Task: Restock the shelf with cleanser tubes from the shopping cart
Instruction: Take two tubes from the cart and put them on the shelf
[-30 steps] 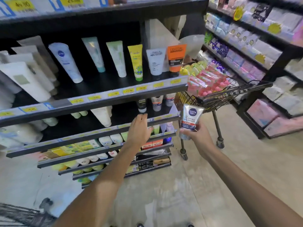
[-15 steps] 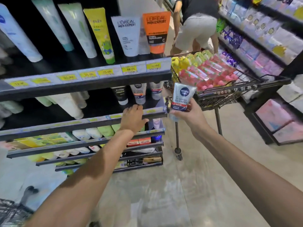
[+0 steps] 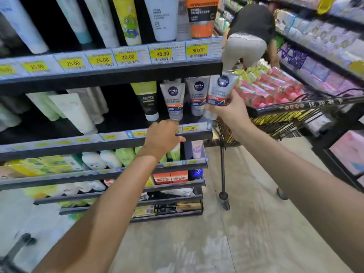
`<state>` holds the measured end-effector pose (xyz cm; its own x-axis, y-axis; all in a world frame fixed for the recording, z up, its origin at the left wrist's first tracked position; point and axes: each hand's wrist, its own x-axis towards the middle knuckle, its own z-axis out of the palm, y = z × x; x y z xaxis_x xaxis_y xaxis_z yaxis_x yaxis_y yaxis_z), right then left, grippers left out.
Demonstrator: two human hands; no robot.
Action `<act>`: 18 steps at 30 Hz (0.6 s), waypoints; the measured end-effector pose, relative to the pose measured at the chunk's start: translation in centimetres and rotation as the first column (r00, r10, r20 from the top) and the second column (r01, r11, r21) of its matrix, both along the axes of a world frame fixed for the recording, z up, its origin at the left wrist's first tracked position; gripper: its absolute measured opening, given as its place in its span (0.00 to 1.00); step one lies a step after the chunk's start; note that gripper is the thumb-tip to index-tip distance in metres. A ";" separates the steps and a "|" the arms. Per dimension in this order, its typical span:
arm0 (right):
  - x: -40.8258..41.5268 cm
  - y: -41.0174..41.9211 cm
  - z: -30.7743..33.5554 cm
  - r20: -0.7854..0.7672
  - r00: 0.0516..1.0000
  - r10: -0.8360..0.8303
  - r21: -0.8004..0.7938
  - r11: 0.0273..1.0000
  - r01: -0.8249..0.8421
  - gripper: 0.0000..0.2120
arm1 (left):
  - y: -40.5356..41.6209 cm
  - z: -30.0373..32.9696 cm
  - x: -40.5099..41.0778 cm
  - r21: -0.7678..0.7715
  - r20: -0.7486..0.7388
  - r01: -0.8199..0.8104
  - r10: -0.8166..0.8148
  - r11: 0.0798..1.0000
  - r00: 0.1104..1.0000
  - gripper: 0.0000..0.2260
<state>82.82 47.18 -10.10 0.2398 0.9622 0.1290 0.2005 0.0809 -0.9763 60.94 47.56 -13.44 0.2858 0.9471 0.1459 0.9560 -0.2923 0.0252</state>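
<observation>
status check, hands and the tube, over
Right hand grips Nivea tube at shelf's right end. Left hand rests on shelf edge. Nothing blocking.

The shelf (image 3: 110, 143) is a black unit with several boards, each with a strip of yellow price labels (image 3: 197, 50) along its front edge. On the top board in view, tubes (image 3: 126, 20) stand leaning back in a row. On the middle board stand a black and green tube (image 3: 146, 101) and, just beside it, two grey Nivea Men tubes (image 3: 174, 101); white tubes (image 3: 72, 113) lie further left. The lower boards carry green and white packs (image 3: 110, 159) and red boxes (image 3: 170, 177). The unit stands on the grey floor (image 3: 226, 243).
</observation>
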 end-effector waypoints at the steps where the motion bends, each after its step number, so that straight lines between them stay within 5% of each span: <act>1: -0.1 0.2 -0.4 0.018 1.000 -0.005 -0.007 1.000 0.005 0.28 | 0.0 -0.1 0.0 0.009 -0.001 0.010 -0.010 1.000 1.000 0.17; 18: -1.7 1.9 -1.8 0.282 0.953 0.114 -0.159 0.985 -0.071 0.26 | -0.2 -0.2 -0.2 0.039 -0.021 0.023 -0.022 0.999 1.000 0.18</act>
<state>81.13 49.05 -11.86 0.1224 0.9918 0.0370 0.4738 -0.0256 -0.8802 60.77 47.32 -13.60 0.3102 0.9341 0.1768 0.9494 -0.3141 -0.0060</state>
